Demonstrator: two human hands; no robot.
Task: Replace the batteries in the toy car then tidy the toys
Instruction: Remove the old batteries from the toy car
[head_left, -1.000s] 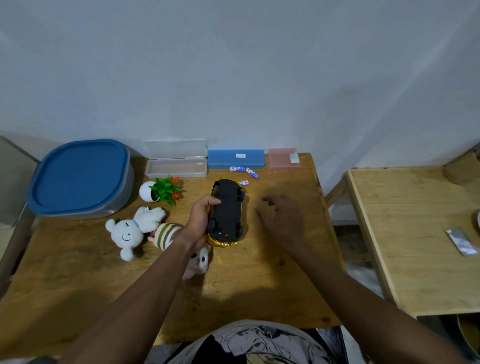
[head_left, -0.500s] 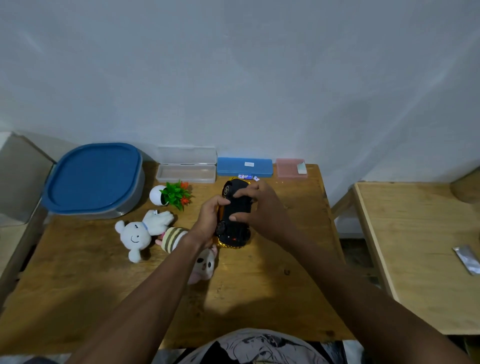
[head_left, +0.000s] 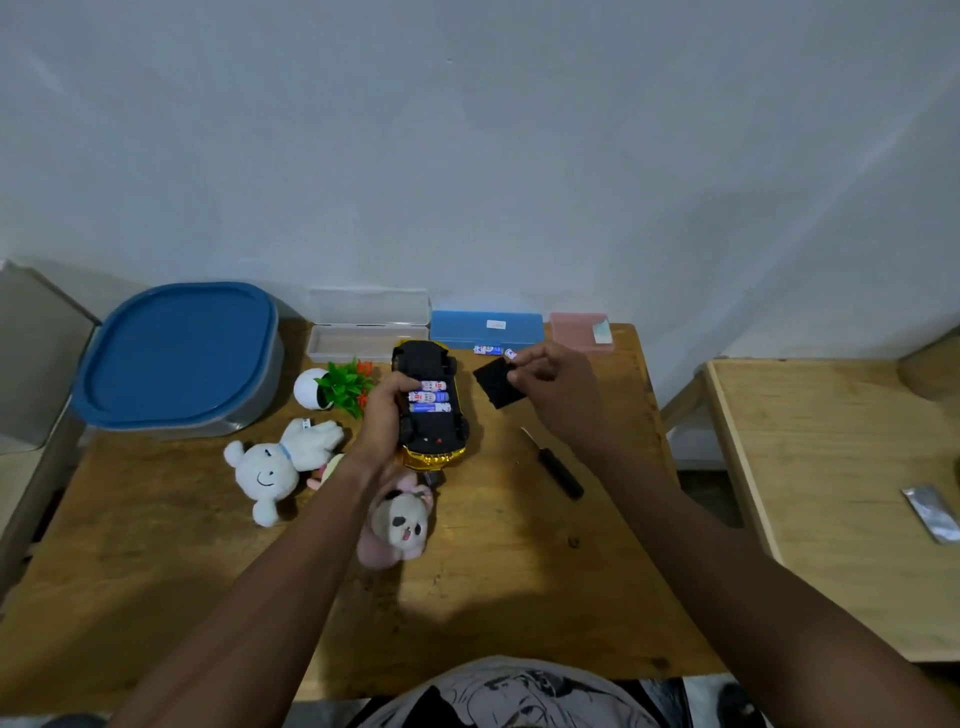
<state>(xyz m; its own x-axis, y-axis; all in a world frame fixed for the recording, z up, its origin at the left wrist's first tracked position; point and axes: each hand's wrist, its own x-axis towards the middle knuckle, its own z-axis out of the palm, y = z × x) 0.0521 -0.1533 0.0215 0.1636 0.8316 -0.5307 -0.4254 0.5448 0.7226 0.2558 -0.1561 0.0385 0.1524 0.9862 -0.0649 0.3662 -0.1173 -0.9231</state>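
1. Three batteries (head_left: 428, 397), white and blue, lie side by side in the open bay of our toy car (head_left: 429, 405), which rests upside down on the desk (head_left: 156, 545).
2. The car shows a black underside and a shiny gold body at its near end.
3. Our left hand (head_left: 385, 415) wraps its grip around the car's left flank.
4. Our right hand (head_left: 558, 395) pinches the black battery cover (head_left: 496, 382) just right of the car.
5. Spare batteries (head_left: 488, 351) and a screwdriver (head_left: 556, 465) lie nearby.
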